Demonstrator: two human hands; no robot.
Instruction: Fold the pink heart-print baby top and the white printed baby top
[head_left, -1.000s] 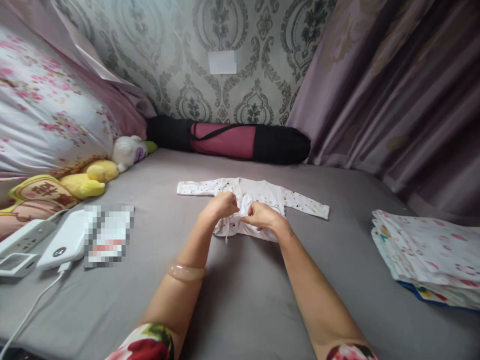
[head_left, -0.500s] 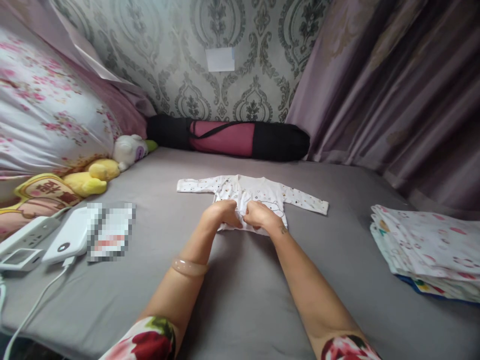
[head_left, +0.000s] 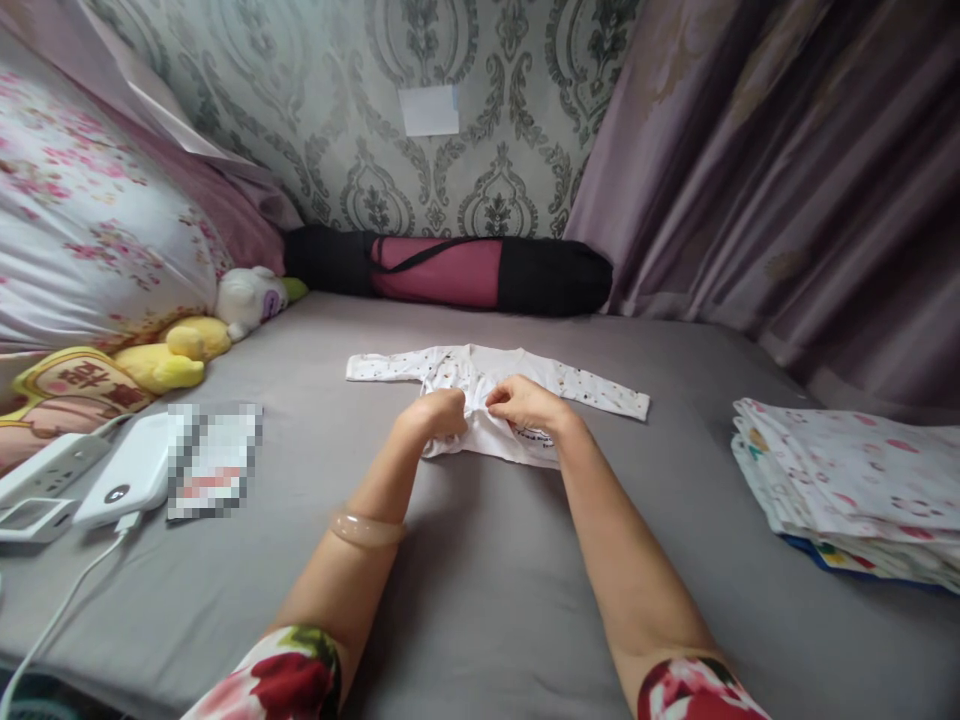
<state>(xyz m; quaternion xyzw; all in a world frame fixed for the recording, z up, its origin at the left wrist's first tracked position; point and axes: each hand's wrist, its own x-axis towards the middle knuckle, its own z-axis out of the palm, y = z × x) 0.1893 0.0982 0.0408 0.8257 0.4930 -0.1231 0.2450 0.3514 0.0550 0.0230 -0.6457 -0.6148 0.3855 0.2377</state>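
Baby shirt (head_left: 501, 443), white with speckled sleeves outstretched, lies mid-bed on the gray sheet (head_left: 480, 600), well right of the white power bank (head_left: 142, 465). My left hand (head_left: 444, 414), fingers curled, grips the front of it, while just beside, my right hand (head_left: 527, 403) pinches the white fabric between thumb and fingertips; farther right sits a stack of folded printed cloths (head_left: 855, 475).

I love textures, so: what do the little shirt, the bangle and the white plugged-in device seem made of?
Little shirt: soft matte fabric, perhaps cotton, as it lies limp and creases easily.
Bangle: stone, glass or resin, I can't tell; pale and glossy, with bright highlights.
White device: probably hard plastic, smooth with a light sheen and rounded corners.
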